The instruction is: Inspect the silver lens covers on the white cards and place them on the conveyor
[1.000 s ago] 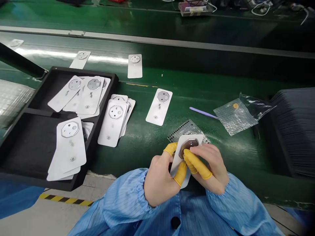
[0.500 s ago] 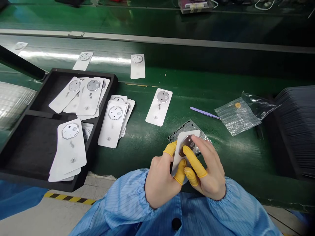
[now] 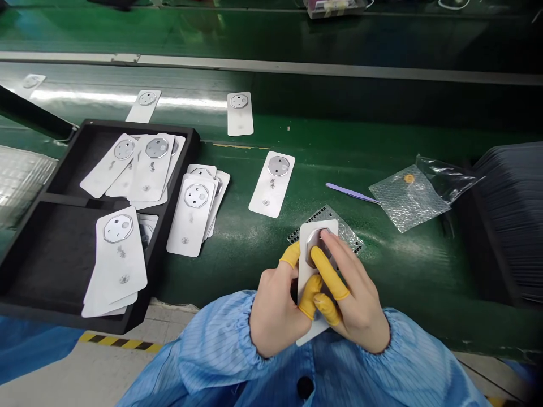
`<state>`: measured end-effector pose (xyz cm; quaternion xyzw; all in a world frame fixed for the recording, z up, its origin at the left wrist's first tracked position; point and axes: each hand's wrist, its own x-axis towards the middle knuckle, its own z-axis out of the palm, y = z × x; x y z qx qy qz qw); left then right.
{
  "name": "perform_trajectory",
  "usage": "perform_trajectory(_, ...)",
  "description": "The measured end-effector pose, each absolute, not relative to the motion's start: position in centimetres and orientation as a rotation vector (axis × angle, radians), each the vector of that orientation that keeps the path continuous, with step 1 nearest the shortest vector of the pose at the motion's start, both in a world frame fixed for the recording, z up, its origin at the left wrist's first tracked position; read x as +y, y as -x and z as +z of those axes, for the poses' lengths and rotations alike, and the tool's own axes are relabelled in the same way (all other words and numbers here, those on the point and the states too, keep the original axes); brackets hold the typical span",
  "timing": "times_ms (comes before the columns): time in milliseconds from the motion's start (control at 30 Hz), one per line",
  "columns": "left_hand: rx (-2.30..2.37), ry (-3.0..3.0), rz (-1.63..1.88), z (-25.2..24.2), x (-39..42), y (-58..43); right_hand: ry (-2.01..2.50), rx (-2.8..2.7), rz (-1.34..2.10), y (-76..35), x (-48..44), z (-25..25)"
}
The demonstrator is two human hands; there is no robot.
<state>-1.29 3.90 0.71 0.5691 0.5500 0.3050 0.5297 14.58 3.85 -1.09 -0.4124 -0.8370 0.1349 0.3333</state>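
While the left hand (image 3: pixel 278 319) pinches a white panel (image 3: pixel 303 265) by its left side, thumb in front, the right hand (image 3: pixel 358 305) lays one yellow-covered finger and a bare one on the panel's octagonal plate; whether the right fingers also grip cannot be told. The panel sits tilted between both hands, above the tabletop's (image 3: pixel 407 282) near edge. Just beyond its top, partly hidden, lies a clear bag of black pieces (image 3: pixel 345 232). Toward the tabletop's right end, a purple tool (image 3: pixel 350 193) touches a bubble-wrap bag (image 3: pixel 409 200) bearing an orange piece (image 3: pixel 409 178); dark sheets (image 3: pixel 513 215) stand farther right. Leftward lie a single panel (image 3: pixel 271 183), then a small pile (image 3: pixel 189 226) beside a black tray (image 3: pixel 46 254) at the near left corner, holding more panels (image 3: pixel 121 254).
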Motion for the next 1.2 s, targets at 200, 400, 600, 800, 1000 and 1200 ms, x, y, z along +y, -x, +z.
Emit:
perform_trajectory(200, 1.004, -0.906, 0.825, 0.1, 5.0, 1.4, 1.135, -1.808, 0.637, -14.6, 4.5, -2.6)
perform_trajectory(400, 0.911, -0.817, 0.961, 0.3, 5.7, 1.5, 1.154, -1.152, 1.141, -13.5, 4.7, -2.1)
perform_trajectory(600, 1.055, -0.938, 1.097, -0.4, 5.6, 1.3, 1.093, -1.076, 1.163, -12.7, 4.3, -2.0)
perform_trajectory(800, 0.969, -0.856, 1.015, -0.4, 5.9, 1.4, 1.122, -1.046, 1.16, -13.0, 4.8, -2.1)
perform_trajectory(1000, 0.992, -0.903, 0.968, 0.0, 6.1, 1.8, 1.1, -1.133, 1.069, -12.9, 5.0, -2.1)
perform_trajectory(1200, 1.049, -0.81, 1.028, -0.1, 6.2, 1.0, 1.089, -1.114, 1.069, -12.7, 4.7, -2.5)
